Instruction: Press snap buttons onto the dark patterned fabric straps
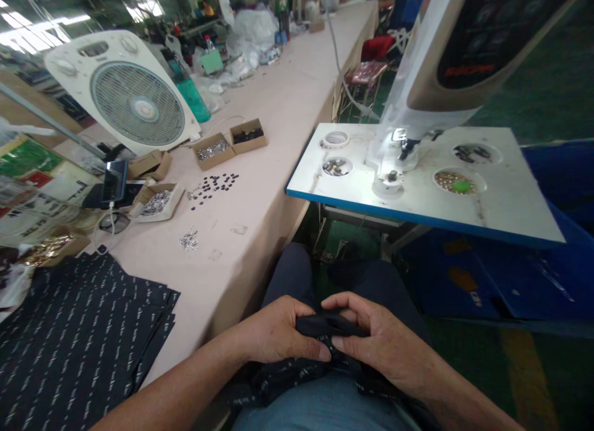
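- Black cloth with small white lettering [334,324] is bunched over the person's lap, between both hands.
- Left hand [285,332] pinches it from one side, thumb along the near face; right hand [366,338] grips it opposite, the thumb tips close together. Some fingers are hidden behind the folds.
- Gripping from both sides probably keeps the folds together and in sight.
- On the pale, cloth-covered counter [260,165], a stack of black printed cloth pieces [69,344] lies on the left, seemingly for easy reach.
- Small brown cardboard box [218,161] holds silver metal bits; the adjoining brown box [250,147] holds dark pieces. An off-white open box [172,212] carries more silver bits. Separate boxes likely keep kinds apart.
- Loose black round pieces [223,182] and a small silver heap [189,239] lie nearer the person, perhaps spread for picking singly.
- White blue-edged machine top [417,211] has round wells: one holds gold-coloured pieces [448,181] with a green item [461,186], another mixed metallic pieces [336,167].
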The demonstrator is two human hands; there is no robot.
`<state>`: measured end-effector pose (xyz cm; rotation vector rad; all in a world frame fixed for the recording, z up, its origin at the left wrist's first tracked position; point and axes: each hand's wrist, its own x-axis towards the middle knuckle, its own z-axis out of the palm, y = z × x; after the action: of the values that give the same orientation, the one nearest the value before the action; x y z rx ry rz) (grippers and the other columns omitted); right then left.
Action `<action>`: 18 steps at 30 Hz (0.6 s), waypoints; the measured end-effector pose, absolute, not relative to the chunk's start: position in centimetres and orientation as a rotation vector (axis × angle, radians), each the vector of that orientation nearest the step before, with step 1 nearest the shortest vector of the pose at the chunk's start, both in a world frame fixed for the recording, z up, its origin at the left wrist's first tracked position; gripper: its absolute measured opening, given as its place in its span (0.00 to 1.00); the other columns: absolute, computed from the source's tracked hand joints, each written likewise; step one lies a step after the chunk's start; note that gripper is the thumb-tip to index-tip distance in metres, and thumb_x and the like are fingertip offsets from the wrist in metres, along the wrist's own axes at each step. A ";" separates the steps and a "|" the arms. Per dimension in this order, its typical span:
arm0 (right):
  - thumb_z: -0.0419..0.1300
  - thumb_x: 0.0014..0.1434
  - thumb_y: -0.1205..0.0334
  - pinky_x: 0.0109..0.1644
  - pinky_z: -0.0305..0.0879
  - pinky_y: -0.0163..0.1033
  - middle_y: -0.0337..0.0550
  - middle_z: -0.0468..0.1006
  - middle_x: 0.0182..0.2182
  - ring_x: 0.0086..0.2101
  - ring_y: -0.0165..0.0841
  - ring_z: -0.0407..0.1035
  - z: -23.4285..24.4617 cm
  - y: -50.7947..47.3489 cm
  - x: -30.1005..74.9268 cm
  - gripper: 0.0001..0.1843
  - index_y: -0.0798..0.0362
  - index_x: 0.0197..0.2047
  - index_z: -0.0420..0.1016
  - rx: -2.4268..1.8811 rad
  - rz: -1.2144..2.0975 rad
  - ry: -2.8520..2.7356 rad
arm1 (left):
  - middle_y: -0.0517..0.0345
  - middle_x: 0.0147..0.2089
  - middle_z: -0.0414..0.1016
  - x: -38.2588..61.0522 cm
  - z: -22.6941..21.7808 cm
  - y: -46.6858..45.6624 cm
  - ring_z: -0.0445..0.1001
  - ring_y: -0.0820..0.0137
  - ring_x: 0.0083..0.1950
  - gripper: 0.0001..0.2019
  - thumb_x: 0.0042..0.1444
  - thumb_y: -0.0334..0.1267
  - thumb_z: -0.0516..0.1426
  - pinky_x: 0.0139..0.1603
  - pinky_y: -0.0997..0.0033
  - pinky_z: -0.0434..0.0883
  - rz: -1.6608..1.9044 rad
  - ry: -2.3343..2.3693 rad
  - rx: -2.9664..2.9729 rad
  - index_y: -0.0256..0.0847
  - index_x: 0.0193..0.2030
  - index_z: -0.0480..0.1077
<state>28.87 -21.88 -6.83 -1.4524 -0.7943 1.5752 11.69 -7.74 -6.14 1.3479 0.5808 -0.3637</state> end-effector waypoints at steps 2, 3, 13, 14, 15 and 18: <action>0.67 0.53 0.59 0.37 0.63 0.35 0.39 0.81 0.36 0.34 0.32 0.72 -7.3 -21.7 29.1 0.23 0.52 0.51 0.71 -1.391 1.630 -0.718 | 0.67 0.24 0.61 11.6 -6.6 -8.0 0.55 0.79 0.26 0.17 0.45 0.44 0.70 0.26 0.77 0.51 -0.339 0.622 1.254 0.34 0.28 0.70; 0.68 0.52 0.57 0.37 0.63 0.35 0.39 0.80 0.35 0.34 0.32 0.71 -7.6 -21.6 29.3 0.23 0.52 0.50 0.72 -1.373 1.650 -0.680 | 0.67 0.24 0.62 11.6 -6.9 -8.1 0.55 0.79 0.26 0.17 0.44 0.43 0.70 0.26 0.77 0.51 -0.317 0.645 1.211 0.34 0.28 0.70; 0.73 0.49 0.45 0.36 0.62 0.34 0.39 0.77 0.30 0.30 0.30 0.68 -11.1 -20.5 32.1 0.22 0.55 0.35 0.77 -1.317 1.773 -0.649 | 0.65 0.23 0.65 12.0 -8.3 -9.3 0.57 0.80 0.23 0.23 0.34 0.49 0.74 0.25 0.77 0.53 -0.144 0.788 0.928 0.34 0.26 0.70; 0.71 0.51 0.44 0.36 0.62 0.34 0.39 0.77 0.30 0.31 0.30 0.68 -11.4 -20.2 32.9 0.22 0.55 0.35 0.78 -1.341 1.789 -0.721 | 0.65 0.23 0.66 12.2 -8.5 -9.3 0.58 0.80 0.23 0.24 0.33 0.51 0.73 0.25 0.77 0.53 -0.127 0.799 0.919 0.34 0.26 0.70; 0.70 0.53 0.43 0.35 0.62 0.34 0.39 0.77 0.29 0.31 0.31 0.68 -11.6 -19.9 33.8 0.22 0.55 0.35 0.78 -1.366 1.809 -0.809 | 0.65 0.24 0.66 12.3 -8.8 -9.4 0.58 0.80 0.24 0.25 0.32 0.52 0.73 0.25 0.77 0.54 -0.121 0.810 0.913 0.35 0.26 0.71; 0.64 0.59 0.43 0.36 0.62 0.35 0.40 0.78 0.30 0.32 0.34 0.71 -11.4 -18.0 36.6 0.20 0.55 0.36 0.80 -1.457 1.834 -1.128 | 0.66 0.24 0.66 13.2 -10.9 -9.3 0.59 0.79 0.24 0.25 0.27 0.53 0.74 0.24 0.77 0.54 -0.189 0.815 0.965 0.37 0.25 0.72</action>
<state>36.59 -18.04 -11.40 -1.4569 -1.1277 1.8343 13.21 -9.26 -10.88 0.9649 0.8155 -0.1887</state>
